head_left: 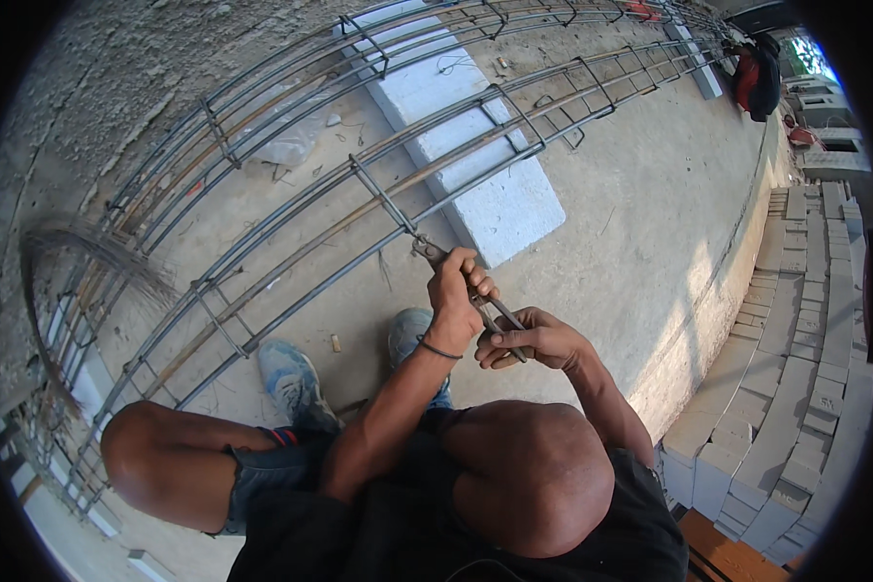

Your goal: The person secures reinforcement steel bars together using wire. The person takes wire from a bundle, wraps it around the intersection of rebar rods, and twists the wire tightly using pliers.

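My left hand [456,299] is wrapped round a pair of pincers [430,250], close behind the jaws. Lower down, my right hand [538,339] is closed on the handles of the same tool. The jaws meet the near corner of a stirrup on a long steel rebar cage [301,310], where it crosses the nearest bar. Any tie wire in the jaws is too small to make out. Under the cage lies a white foam block [509,209], just beyond my hands.
A second rebar cage [291,73] runs behind the first. A bundle of thin wire [116,252] hangs over the bars at left. My shoes [296,378] are close beside the cage. Stacked grey blocks [795,320] line the right; a person [757,78] is at the far right.
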The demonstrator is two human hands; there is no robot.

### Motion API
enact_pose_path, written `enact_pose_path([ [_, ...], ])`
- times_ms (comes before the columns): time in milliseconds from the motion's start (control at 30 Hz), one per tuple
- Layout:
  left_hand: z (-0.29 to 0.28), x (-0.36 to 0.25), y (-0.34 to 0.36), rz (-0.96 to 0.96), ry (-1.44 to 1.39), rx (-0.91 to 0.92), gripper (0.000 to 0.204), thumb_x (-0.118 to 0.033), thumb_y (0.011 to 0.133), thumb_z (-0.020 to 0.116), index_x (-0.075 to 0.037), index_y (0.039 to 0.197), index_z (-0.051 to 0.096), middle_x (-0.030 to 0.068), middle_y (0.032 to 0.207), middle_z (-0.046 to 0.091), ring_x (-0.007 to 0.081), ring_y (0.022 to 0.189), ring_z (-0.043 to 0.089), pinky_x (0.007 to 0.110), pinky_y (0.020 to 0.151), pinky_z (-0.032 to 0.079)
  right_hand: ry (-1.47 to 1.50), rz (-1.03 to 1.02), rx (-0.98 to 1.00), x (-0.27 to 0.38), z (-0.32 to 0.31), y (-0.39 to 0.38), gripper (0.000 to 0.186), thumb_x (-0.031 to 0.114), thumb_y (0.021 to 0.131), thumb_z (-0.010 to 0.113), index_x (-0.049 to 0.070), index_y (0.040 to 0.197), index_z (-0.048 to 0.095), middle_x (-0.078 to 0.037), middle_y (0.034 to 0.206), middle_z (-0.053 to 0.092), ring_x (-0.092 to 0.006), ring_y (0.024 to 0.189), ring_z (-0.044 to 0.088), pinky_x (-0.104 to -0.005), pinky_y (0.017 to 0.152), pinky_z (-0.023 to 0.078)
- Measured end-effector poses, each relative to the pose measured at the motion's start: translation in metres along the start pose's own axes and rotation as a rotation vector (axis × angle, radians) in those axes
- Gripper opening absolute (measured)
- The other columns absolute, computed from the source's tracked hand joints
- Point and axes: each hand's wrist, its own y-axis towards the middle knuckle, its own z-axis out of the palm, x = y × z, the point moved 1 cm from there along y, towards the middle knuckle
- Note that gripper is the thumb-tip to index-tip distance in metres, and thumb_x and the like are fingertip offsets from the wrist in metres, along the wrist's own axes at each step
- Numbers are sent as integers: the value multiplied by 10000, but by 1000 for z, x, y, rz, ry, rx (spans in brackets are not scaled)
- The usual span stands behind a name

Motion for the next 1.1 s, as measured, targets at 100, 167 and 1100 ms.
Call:
enact_pose_path([
  [100,-6,-5,-2,-33,31,47,269,-208,778,609,-138,628,397,-5,518,368,150,454,391,327,505,399,624,269,112,25,17,4,234,131,893,583,-50,1041,576,-39,657,582,-75,506,478,-195,423,308],
  [167,-9,-6,-4,-56,61,93,279,-214,788,610,-139,630,392,-6,517,366,144,456,387,327,514,411,711,335,217,18,12,8,226,142,899,579,-49,1022,575,-10,610,515,-55,469,424,-194,394,273],
  [1100,-41,-19,20,-188,9,484,435,-227,841,575,-184,497,312,-28,423,276,122,348,295,306,413,346,563,174,136,21,30,19,410,138,839,666,-61,1128,454,-163,955,634,-225,812,664,-312,729,553],
])
